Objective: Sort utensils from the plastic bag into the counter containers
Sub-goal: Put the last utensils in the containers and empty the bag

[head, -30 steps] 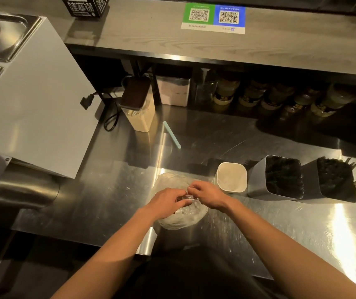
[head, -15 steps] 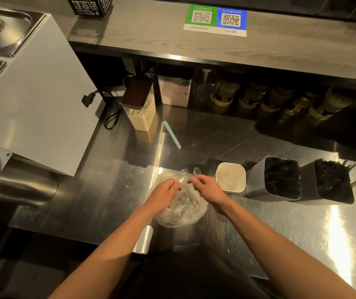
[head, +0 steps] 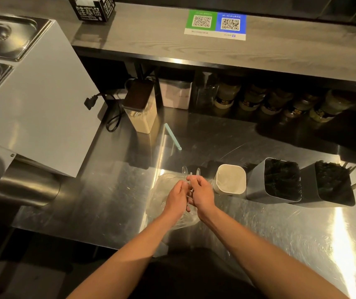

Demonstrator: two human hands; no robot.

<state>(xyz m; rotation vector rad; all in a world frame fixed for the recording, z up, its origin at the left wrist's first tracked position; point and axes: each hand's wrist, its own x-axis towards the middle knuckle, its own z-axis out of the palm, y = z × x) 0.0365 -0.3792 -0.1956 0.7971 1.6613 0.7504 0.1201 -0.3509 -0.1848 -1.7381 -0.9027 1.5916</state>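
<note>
L hand (head: 176,198) & R hand (head: 203,194) both pinch clear spoons (head: 185,170), bowls up, just over the plastic bag (head: 162,192) on the surface (head: 108,201). Prob. bunching them for the white container (head: 231,192) beside (dark bins (head: 256,188) hold black utensils).

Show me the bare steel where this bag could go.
Open steel lies left of the plastic bag, toward the steel cylinder, and front right, nearer than the dark utensil containers. Crowded: the white container beside them, right of the bag; jars at the back.
</note>
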